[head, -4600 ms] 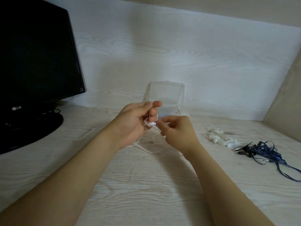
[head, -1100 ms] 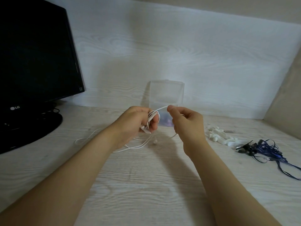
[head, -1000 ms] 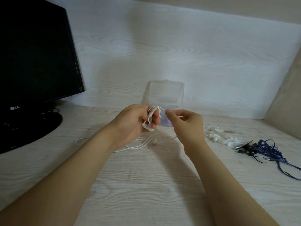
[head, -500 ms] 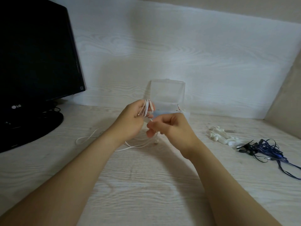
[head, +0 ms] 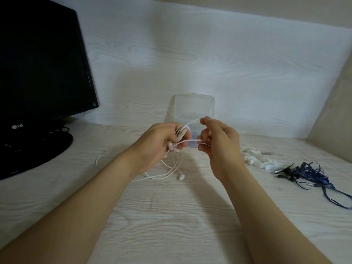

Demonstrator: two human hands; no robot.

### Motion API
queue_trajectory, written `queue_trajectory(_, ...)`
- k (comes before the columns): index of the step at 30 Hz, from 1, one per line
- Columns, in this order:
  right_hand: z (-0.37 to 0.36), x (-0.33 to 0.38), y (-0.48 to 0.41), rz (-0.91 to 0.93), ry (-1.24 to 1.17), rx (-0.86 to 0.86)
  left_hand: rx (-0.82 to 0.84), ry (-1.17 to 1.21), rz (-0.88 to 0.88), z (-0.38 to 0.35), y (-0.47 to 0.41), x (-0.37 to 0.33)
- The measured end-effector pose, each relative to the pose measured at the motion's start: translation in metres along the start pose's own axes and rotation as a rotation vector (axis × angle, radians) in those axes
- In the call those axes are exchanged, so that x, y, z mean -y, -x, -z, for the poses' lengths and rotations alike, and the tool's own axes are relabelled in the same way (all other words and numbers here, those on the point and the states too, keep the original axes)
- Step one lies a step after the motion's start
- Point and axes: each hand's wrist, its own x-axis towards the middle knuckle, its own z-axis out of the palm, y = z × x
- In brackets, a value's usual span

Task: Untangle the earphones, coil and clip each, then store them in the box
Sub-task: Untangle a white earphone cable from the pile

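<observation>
Thin white earphone cable (head: pixel 187 123) held above pale wood-grain tabletop (head: pixel 171 216); loops gripped in curled left hand (head: pixel 162 143); strand pinched by right hand (head: pixel 219 143); tail trailed on tabletop. Risk judged: loops slipped off if strand is overpulled; loose earbud snagged. Counted: one white set; one dark blue tangled earphone set (head: pixel 308 172); one clear plastic box (head: pixel 194 107); small white clips (head: pixel 255 160) piled, number unclear.

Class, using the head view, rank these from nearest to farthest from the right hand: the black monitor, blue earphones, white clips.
1. white clips, just right of the right hand.
2. blue earphones, farther right.
3. black monitor, far left, beyond the left hand.
</observation>
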Motion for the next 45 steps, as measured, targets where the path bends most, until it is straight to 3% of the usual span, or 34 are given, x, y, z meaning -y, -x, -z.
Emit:
queue_trajectory(4, 0.003, -0.006, -0.002, 0.0, 0.084, -0.019, -0.064, 0.031, -0.019, 0.003, -0.001, -0.001)
queue_trajectory(9, 0.005, -0.01, -0.003, -0.058, 0.101, -0.016, 0.019, 0.349, 0.039, 0.001, 0.004, -0.01)
queue_trajectory(13, 0.003, -0.015, -0.001, -0.089, 0.283, 0.127, -0.085, 0.521, 0.049, 0.0, 0.004, -0.013)
queue_trajectory(16, -0.001, -0.014, 0.005, -0.139, 0.375, 0.33, -0.205, 0.546, 0.025, 0.003, 0.002, -0.014)
queue_trajectory(19, -0.004, -0.01, 0.01, -0.187, 0.312, 0.488, -0.323, 0.376, 0.048, 0.008, -0.002, -0.01)
queue_trajectory(22, -0.003, -0.006, 0.011, -0.155, 0.271, 0.528, -0.435, -0.018, 0.07, 0.011, -0.004, -0.004)
queue_trajectory(24, -0.003, -0.005, 0.011, -0.137, 0.196, 0.534, -0.415, -0.249, 0.038, 0.011, -0.003, 0.001)
queue_trajectory(27, -0.003, -0.005, 0.008, -0.077, 0.11, 0.461, -0.259, -0.482, 0.004, 0.006, -0.002, 0.007)
queue_trajectory(32, 0.0, -0.004, 0.002, -0.036, 0.005, 0.187, -0.143, -0.451, 0.041, -0.003, 0.0, 0.006)
queue_trajectory(35, 0.005, -0.007, -0.003, -0.025, 0.049, 0.104, -0.112, -0.342, 0.066, -0.002, 0.002, 0.002)
queue_trajectory(40, 0.006, -0.012, -0.007, -0.11, 0.057, 0.117, -0.014, 0.003, 0.087, 0.002, 0.003, -0.002)
queue_trajectory(45, 0.012, -0.02, -0.013, -0.186, 0.156, -0.035, 0.024, 0.277, 0.158, 0.005, 0.002, -0.005)
